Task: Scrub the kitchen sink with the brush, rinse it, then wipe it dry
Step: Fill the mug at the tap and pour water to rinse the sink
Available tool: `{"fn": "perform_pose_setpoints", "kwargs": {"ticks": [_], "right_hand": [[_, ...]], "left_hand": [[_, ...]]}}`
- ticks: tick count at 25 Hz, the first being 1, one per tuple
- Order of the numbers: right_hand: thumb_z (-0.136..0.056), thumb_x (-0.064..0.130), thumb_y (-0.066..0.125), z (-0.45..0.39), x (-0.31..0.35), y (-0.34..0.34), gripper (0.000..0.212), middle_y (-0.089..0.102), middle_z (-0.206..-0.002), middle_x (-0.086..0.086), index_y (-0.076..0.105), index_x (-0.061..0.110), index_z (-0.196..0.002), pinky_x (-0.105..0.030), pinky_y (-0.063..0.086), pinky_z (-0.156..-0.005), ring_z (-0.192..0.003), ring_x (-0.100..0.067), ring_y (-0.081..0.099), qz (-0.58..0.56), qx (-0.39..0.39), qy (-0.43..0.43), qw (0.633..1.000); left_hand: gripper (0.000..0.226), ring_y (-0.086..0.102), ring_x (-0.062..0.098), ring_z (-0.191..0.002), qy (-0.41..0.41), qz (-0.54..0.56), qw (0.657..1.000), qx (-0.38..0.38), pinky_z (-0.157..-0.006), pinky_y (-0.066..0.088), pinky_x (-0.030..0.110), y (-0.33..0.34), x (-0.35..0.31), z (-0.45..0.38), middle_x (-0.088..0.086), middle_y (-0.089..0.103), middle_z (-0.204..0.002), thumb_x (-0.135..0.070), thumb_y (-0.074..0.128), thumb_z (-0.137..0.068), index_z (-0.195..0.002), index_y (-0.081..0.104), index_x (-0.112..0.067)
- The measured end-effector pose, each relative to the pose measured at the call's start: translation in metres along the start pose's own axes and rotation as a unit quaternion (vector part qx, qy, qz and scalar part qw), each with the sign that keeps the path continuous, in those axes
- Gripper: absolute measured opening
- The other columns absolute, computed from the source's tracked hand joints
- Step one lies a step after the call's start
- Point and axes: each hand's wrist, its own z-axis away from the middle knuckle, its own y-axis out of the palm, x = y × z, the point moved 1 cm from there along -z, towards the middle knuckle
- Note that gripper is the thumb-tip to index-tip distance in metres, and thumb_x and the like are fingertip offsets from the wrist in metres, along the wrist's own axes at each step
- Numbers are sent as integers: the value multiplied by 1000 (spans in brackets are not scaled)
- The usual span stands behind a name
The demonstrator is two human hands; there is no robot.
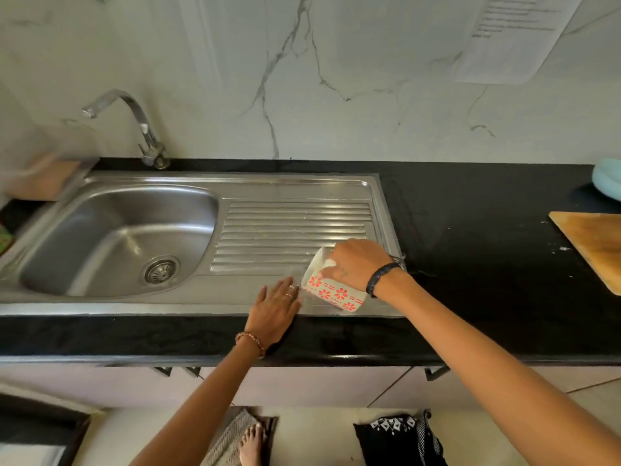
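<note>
A stainless steel sink [100, 183] with an oval basin and a ribbed drainboard [292, 223] is set into a black counter. My right hand [356, 264] grips the rim of a white mug with red flowers [331, 292], tipped on its side over the drainboard's front right corner. A thin sheet of water seems to spread on the steel below the mug's mouth. My left hand [274, 312] lies flat with straight fingers on the sink's front edge, just left of the mug. No brush or cloth is in view.
A chrome tap [134, 119] stands behind the basin. A blurred board [47, 178] lies at the sink's far left. On the counter to the right are a wooden cutting board [594, 243] and a pale blue object [608, 179]. My bare foot stands on a mat below.
</note>
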Motion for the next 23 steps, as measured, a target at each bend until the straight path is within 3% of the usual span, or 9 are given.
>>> {"fn": "perform_pose_setpoints", "kwargs": {"ticks": [3,6,8,10,13,16,19,21,23], "right_hand": [[-92,48,47,12,-21,0,45,62,-83,-7,64,9,-106,-22,37,-56,-72,-19,55,-58,-20,71,996],[-92,44,49,18,-40,0,40,66,-88,-8,66,10,-104,-20,33,-48,-70,-17,54,-52,12,104,993],[-91,43,51,15,-40,-1,38,65,-85,-7,67,10,-103,-18,32,-47,-68,-15,52,-20,42,102,994],[-90,42,51,4,-27,-2,38,63,-83,-6,65,8,-100,-22,35,-52,-69,-15,51,23,62,79,995],[-89,35,51,-26,15,-4,31,68,-93,-8,65,8,-95,-27,35,-63,-75,-22,56,77,66,3,995],[-89,29,49,-69,74,-4,25,61,-78,-5,59,8,-80,-28,32,-64,-74,-24,51,112,77,-77,988],[-88,27,50,-108,124,-3,31,42,-60,3,44,12,-61,-26,30,-59,-67,-20,45,128,112,-129,977],[-87,30,53,-135,147,-4,37,42,-58,3,39,15,-57,-24,27,-50,-60,-19,45,128,130,-151,971],[-86,33,56,-171,167,-9,35,49,-58,3,45,15,-58,-25,35,-51,-60,-19,50,95,142,-149,974]], "left_hand": [[102,9,25,-144,-18,1,1000,7,-115,5,44,-5,25,6,10,10,-155,-61,-33,-74,-147,15,-7],[81,18,21,-141,55,-23,998,1,-115,15,46,-9,15,9,6,18,-152,-53,-16,-88,-145,22,-9],[81,4,10,-142,99,-7,995,23,-117,-1,35,-5,5,10,-4,8,-154,-55,-19,-82,-148,14,-20],[86,0,8,-143,84,8,996,36,-113,-8,28,-5,8,9,-7,3,-155,-58,-26,-75,-148,7,-25],[97,-1,11,-144,51,-6,998,36,-115,-3,32,-7,32,13,-7,-2,-156,-62,-38,-66,-148,1,-26],[99,-5,12,-143,11,-6,999,35,-116,-1,37,-13,80,21,-5,-9,-155,-63,-44,-60,-145,-9,-27],[98,-7,14,-143,-13,-17,999,33,-117,0,41,-24,131,28,-5,-14,-152,-62,-48,-55,-139,-17,-25],[105,-8,15,-143,-28,-8,999,39,-117,0,43,-29,165,28,-3,-14,-153,-65,-48,-52,-142,-14,-23],[114,-10,15,-143,-50,4,997,58,-117,-1,45,-34,210,23,-2,-13,-155,-67,-48,-50,-147,-9,-21]]}}
